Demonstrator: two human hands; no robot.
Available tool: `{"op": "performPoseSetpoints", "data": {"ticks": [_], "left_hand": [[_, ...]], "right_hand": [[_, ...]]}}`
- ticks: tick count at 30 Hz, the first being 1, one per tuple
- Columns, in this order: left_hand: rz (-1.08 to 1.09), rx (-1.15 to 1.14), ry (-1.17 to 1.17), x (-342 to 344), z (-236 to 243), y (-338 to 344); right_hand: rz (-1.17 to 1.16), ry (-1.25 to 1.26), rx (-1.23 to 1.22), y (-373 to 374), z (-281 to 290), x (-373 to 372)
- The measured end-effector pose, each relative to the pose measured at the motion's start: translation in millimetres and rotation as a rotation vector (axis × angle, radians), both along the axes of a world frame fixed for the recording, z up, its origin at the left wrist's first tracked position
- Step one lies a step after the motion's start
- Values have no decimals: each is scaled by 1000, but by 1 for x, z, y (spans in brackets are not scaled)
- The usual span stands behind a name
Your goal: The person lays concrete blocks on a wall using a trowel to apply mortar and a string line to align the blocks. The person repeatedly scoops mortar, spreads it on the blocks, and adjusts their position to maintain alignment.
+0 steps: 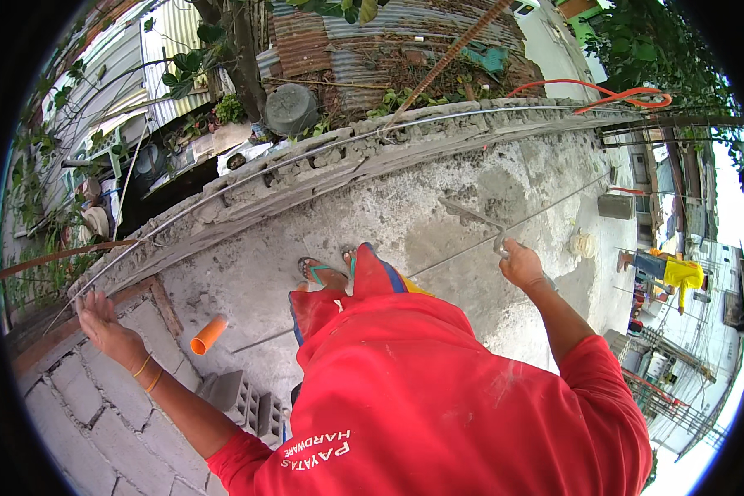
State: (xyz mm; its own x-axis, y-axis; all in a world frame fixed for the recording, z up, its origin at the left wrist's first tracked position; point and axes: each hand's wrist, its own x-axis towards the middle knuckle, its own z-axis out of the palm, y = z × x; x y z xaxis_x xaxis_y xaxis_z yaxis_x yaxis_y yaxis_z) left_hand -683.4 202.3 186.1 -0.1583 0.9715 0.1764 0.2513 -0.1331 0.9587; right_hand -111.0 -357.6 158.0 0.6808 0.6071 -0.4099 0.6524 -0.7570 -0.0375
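My left hand [107, 331] is at the lower left beside the block wall, fingers apart and slightly bent, near a long thin metal rod [314, 152] that runs along the top of a rough concrete ledge [285, 186]. I cannot tell whether it touches the rod. My right hand [519, 263], at the middle right, is closed around a grey metal tool [473, 215] with a long narrow bar, held over the stained concrete floor [438, 273]. My sandaled feet [322, 273] stand below the ledge.
An orange pipe [208, 335] and hollow blocks [244, 401] lie by the block wall [91, 397]. A pale bucket [582, 245], a grey block [616, 207] and orange hose [636, 99] are rightward. A person in yellow [678, 275] stands farther off. Rusty sheeting [364, 50] lies beyond the ledge.
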Motion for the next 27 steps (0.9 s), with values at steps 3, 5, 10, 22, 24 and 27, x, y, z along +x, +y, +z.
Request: {"op": "performPoseSetpoints", "data": {"ticks": [3, 5, 10, 22, 24, 27], "left_hand": [[5, -513, -28, -22, -82, -96], [-20, -713, 133, -34, -130, -174], [-216, -1011, 243, -56, -178, -330], [48, -706, 708, -92, -95, -418], [153, -785, 744, -113, -101, -436], [234, -893, 608, -162, -125, -453]], "right_hand": [[-193, -62, -149, -64, -44, 41], [-260, -85, -41, -90, -68, 54], [-255, -102, 155, -127, -109, 87], [146, 732, -116, 91, -169, -18], [347, 711, -189, 153, -137, -73], [569, 860, -87, 233, -79, -155]]}}
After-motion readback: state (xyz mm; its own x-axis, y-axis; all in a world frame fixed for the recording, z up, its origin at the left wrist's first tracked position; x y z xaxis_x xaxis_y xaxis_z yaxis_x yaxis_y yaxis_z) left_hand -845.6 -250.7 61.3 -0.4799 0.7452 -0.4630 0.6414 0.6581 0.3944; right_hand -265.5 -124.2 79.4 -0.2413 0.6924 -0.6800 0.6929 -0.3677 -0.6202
